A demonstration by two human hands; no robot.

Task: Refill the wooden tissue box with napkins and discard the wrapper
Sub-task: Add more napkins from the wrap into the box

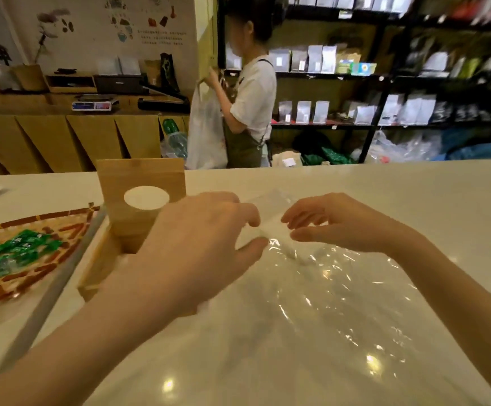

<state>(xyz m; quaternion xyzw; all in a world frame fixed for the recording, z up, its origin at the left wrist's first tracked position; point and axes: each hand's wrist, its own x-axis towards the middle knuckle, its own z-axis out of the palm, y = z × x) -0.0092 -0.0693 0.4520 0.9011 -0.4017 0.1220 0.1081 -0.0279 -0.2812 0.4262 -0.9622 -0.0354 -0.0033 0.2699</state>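
Both hands are working the clear wrapper on the white table, so the step in hand looks like opening the pack to get the napkins out, w/ refill and discard not yet done. Left hand is pinching the wrapper's far end betw. thumb and fingers, grip nearly closed on the film; right hand is curling loosely over the same end, fingertips near or touching the plastic, but whether it's really gripping is hard to tell. The wrapper is lying crumpled, long axis running from the near edge out toward the hands, open end pointing away from the wearer. Napkins are only showing as a blurry white strip betw. the hands. The wooden tissue box is standing just left of the left hand, its lid upright w/ the round hole facing the camera. Next move prob. calls for sliding the stack free, then setting it into the box.
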